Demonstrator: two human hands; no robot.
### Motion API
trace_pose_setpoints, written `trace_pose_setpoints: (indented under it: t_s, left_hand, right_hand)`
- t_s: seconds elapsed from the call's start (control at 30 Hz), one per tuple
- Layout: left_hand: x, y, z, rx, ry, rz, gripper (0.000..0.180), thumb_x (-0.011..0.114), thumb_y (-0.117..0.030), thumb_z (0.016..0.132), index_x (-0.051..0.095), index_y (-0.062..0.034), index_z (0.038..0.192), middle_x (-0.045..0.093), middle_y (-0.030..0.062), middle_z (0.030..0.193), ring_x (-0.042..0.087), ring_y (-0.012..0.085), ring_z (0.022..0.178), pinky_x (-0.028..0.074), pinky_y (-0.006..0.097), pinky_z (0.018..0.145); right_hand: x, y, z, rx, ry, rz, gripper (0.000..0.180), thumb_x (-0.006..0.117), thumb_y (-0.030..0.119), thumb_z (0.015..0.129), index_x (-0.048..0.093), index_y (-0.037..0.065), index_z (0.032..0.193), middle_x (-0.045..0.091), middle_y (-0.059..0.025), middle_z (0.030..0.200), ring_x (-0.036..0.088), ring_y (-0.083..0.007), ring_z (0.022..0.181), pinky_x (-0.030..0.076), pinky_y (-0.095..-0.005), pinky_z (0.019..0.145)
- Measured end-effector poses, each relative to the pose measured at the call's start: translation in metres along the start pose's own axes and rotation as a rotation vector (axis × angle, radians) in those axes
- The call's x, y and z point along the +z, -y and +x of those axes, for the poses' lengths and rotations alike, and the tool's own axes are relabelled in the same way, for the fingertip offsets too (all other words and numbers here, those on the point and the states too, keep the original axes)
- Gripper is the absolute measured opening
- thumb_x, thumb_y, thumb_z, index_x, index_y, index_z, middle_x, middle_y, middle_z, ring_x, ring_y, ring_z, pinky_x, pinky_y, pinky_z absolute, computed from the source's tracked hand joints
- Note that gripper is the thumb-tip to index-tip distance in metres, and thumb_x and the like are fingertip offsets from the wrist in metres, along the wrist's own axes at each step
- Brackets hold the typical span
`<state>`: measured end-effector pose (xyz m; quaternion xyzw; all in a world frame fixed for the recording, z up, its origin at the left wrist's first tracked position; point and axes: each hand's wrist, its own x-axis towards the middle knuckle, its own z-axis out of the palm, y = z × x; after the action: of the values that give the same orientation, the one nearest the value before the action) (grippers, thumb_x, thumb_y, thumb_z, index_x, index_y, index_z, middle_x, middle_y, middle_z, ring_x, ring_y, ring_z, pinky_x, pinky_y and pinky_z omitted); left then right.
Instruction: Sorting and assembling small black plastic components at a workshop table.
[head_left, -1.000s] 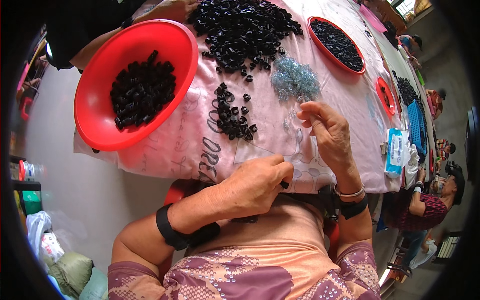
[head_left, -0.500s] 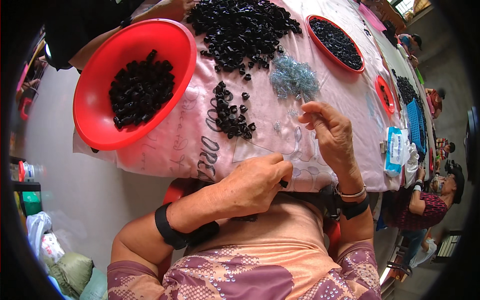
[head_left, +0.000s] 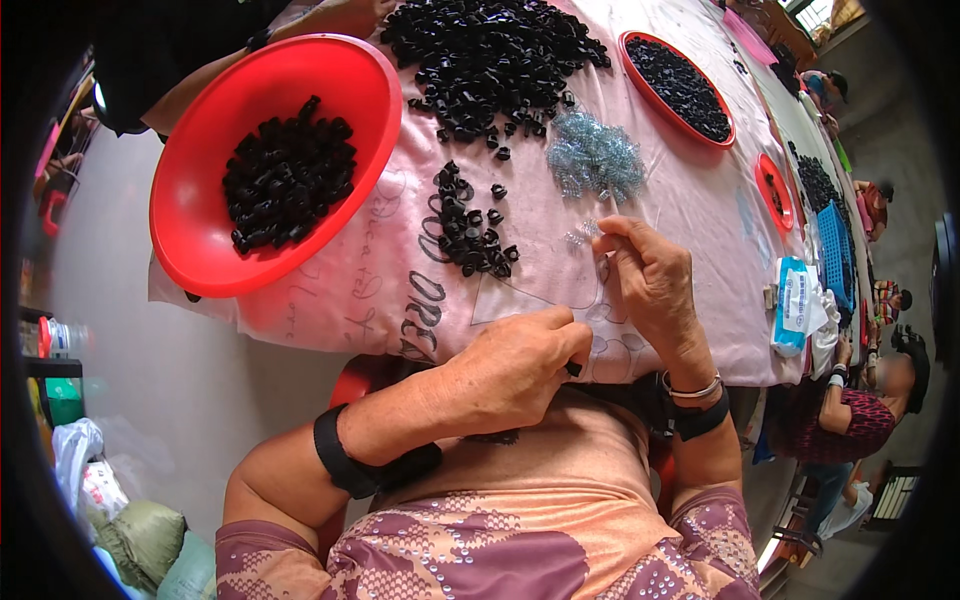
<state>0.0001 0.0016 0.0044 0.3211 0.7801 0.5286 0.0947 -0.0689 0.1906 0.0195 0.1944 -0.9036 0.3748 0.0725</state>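
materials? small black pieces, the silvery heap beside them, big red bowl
Small black pieces: look like moulded plastic or rubber, dull sheen; too small to be sure.
Silvery heap: probably thin metal wire parts, maybe springs; grey, glinting, tangled.
Big red bowl: plastic by the look, glossy, even colour, thin smooth rim.
The left hand pinches one black piece.

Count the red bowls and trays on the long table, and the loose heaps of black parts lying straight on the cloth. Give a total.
Red bowls and trays: 3
Loose black heaps: 2
Total: 5
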Motion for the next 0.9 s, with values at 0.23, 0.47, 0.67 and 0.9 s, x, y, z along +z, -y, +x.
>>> trace_pose_setpoints:
  t_s: [0.23, 0.47, 0.67, 0.9]
  left_hand:
    - [0.001, 0.001, 0.000, -0.001, -0.011, 0.009, 0.016, 0.061, 0.002, 0.078, 0.057, -0.0043, 0.092, 0.055, 0.0131, 0.089, 0.059, 0.0337, 0.084, 0.048, 0.041, 0.072]
    - [0.000, 0.002, 0.000, 0.001, -0.008, 0.007, 0.016, 0.061, 0.001, 0.078, 0.057, -0.0048, 0.092, 0.056, 0.0135, 0.089, 0.059, 0.0343, 0.085, 0.048, 0.042, 0.073]
    - [0.001, 0.002, -0.001, -0.012, 0.002, 0.004, 0.017, 0.062, 0.001, 0.078, 0.057, -0.0049, 0.093, 0.055, 0.0137, 0.090, 0.059, 0.0348, 0.085, 0.048, 0.042, 0.073]
    - [0.001, 0.003, -0.001, 0.002, -0.015, -0.007, 0.017, 0.061, 0.001, 0.078, 0.057, -0.0047, 0.093, 0.055, 0.0140, 0.090, 0.059, 0.0353, 0.085, 0.048, 0.043, 0.073]
  right_hand:
    - [0.002, -0.008, -0.002, -0.043, -0.032, 0.033, 0.018, 0.057, -0.004, 0.085, 0.064, -0.002, 0.101, 0.069, -0.0150, 0.085, 0.069, -0.0281, 0.078, 0.053, -0.0343, 0.071]
    - [0.009, 0.002, 0.007, 0.024, -0.005, 0.263, 0.017, 0.056, -0.003, 0.089, 0.064, -0.002, 0.104, 0.070, -0.0122, 0.087, 0.070, -0.0177, 0.085, 0.054, -0.0275, 0.074]
    - [0.005, 0.007, 0.005, 0.109, 0.021, 0.306, 0.015, 0.056, 0.001, 0.092, 0.064, -0.001, 0.105, 0.071, -0.0096, 0.086, 0.069, -0.0131, 0.083, 0.054, -0.0249, 0.073]
    - [0.018, 0.002, 0.014, 0.058, -0.019, 0.263, 0.016, 0.054, -0.001, 0.092, 0.064, 0.000, 0.104, 0.071, -0.0098, 0.084, 0.069, -0.0129, 0.080, 0.054, -0.0256, 0.070]
